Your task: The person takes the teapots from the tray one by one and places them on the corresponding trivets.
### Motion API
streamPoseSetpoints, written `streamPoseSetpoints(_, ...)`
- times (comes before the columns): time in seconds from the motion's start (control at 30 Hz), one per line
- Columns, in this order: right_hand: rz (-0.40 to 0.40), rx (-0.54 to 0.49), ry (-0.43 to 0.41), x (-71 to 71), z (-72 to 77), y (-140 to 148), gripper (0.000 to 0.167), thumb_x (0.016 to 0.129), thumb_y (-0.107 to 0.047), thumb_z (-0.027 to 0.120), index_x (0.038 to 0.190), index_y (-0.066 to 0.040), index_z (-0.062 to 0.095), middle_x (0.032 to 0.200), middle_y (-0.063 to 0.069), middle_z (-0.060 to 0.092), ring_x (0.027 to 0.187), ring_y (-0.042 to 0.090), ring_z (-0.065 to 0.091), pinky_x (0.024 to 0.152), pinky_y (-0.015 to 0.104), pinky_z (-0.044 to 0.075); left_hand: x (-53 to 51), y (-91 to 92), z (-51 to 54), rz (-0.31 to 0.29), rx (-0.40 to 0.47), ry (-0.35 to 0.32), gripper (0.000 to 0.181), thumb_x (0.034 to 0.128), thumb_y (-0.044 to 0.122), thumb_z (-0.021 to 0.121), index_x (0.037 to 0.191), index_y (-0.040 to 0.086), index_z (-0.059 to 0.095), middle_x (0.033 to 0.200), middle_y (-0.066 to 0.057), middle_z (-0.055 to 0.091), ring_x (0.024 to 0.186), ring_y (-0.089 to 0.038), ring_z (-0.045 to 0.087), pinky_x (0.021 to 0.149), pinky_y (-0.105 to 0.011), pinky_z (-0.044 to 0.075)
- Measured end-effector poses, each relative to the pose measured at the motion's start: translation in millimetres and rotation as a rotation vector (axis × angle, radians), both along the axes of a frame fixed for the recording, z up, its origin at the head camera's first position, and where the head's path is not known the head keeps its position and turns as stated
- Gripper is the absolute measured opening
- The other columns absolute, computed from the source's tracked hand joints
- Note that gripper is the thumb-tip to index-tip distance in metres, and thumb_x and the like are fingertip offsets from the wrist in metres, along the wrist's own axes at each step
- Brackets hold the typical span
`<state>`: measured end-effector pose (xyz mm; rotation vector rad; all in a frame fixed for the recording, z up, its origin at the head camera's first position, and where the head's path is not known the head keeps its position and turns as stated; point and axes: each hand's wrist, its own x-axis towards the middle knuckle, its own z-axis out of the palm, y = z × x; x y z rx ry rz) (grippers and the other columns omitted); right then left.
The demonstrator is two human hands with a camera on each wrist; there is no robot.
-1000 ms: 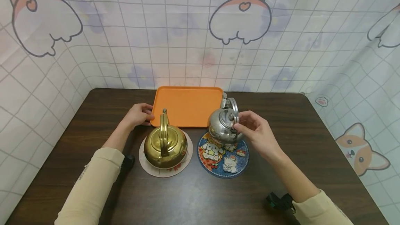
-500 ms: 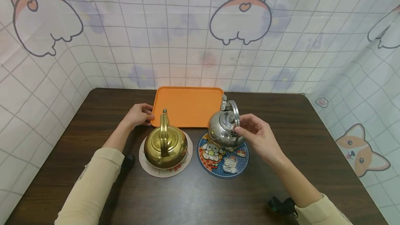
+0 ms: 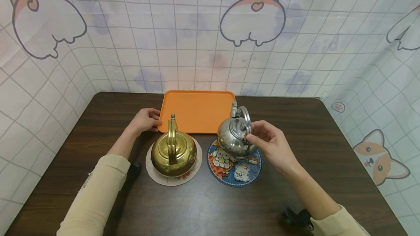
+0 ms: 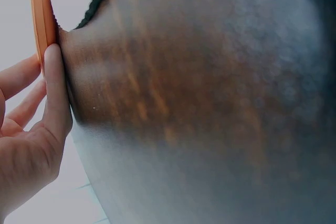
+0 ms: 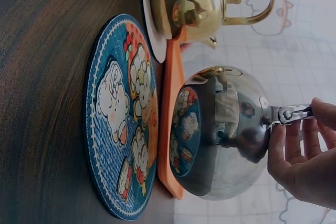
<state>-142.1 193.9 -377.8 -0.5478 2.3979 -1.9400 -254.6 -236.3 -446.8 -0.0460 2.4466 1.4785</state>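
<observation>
My right hand (image 3: 270,143) holds a silver kettle (image 3: 233,141) by the side of its top handle, thumb on one side and fingers on the other. The kettle hangs over the far part of a blue round mat (image 3: 226,176) with cartoon animals, its spout near the right front corner of an orange tray (image 3: 197,112). In the right wrist view, the kettle's shiny base (image 5: 220,135) looks raised off the mat. My left hand (image 3: 144,121) grips the tray's left edge; in the left wrist view, thumb and fingers (image 4: 55,82) pinch the orange rim.
A gold kettle (image 3: 174,154) stands on a pale round mat (image 3: 157,177) beside the left forearm, close to the tray's front edge. The dark wooden table (image 3: 203,214) ends at a tile-patterned curtain (image 3: 197,46) behind and at both sides.
The silver kettle and my right hand have come slightly toward me and lower in the head view, mostly in the first half second. The left hand and tray have stayed put.
</observation>
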Motion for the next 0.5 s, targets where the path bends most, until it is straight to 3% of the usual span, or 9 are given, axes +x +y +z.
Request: streamPoseSetpoints(0.5, 0.004, 0.037, -0.003, 4.6, 0.3, 1.0, 0.022, 0.098, -0.005, 0.071, 0.119, 0.001, 0.066, 0.107, 0.013, 0.067, 0.095, 0.023, 0.062, 0.082, 0.026, 0.055, -0.4, -0.8, -0.1, -0.002, -0.002, -0.004, 0.051, 0.1017, 0.0, 0.062, 0.147, -0.012, 0.042, 0.123, -0.027, 0.055, 0.095, -0.031, 0.068, 0.076, -0.033, 0.063)
